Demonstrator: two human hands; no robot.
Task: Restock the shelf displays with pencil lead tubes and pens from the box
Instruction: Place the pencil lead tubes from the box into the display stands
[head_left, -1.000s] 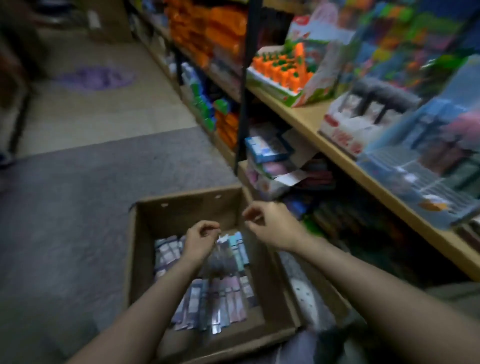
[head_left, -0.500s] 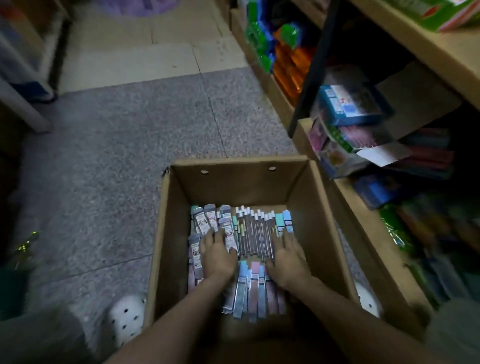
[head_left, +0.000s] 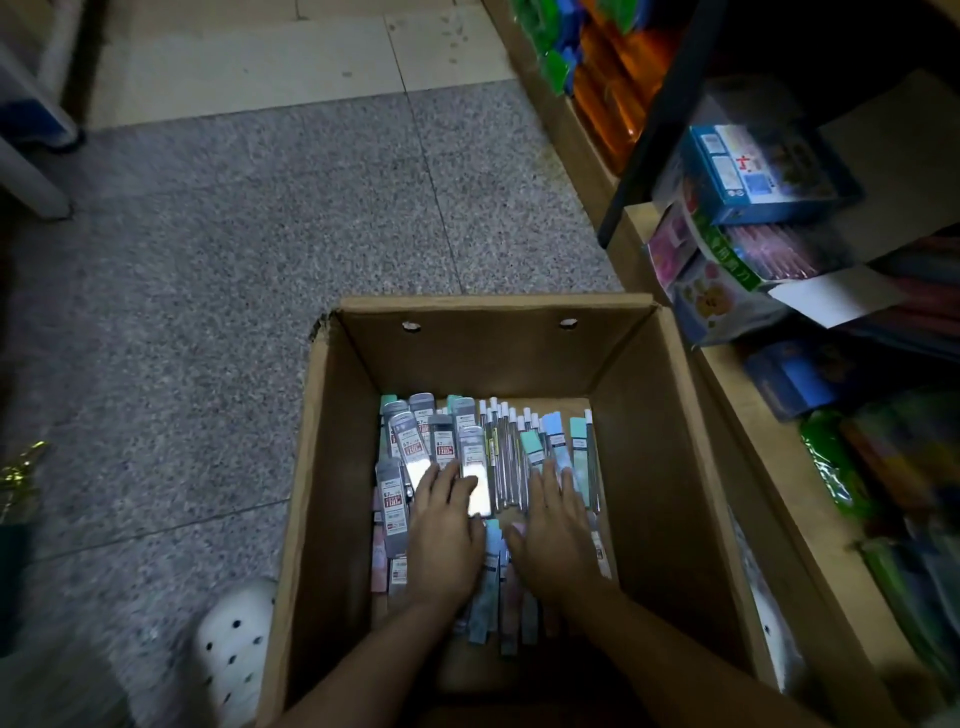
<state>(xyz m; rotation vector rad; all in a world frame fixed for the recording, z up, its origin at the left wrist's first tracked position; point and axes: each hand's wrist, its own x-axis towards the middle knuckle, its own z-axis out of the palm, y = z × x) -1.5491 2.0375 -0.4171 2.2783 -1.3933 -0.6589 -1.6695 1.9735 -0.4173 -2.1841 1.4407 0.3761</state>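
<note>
An open brown cardboard box (head_left: 644, 395) stands on the grey speckled floor (head_left: 208, 291), close against the left side of a low wooden shelf (head_left: 753, 415). Its bottom is covered with flat clear-and-grey pencil lead tube packs (head_left: 415, 441) on the left, a row of slim pens with white caps (head_left: 506, 457) in the middle, and pale blue and mint packs (head_left: 553, 441) on the right.

Both arms reach down into the box from the near edge. The left hand (head_left: 447, 535) lies palm-down with its fingers straight and close together, resting on the grey packs. The right hand (head_left: 556, 530) lies palm-down just beside it, fingers spread flat over the pens and the blue and mint packs. Neither hand grips anything.

A white perforated clog (head_left: 234, 654) shows on the floor near the box's left wall. On the shelf to the right sits a blue carton (head_left: 753, 176) atop colourful packets, with orange and green goods farther back.
</note>
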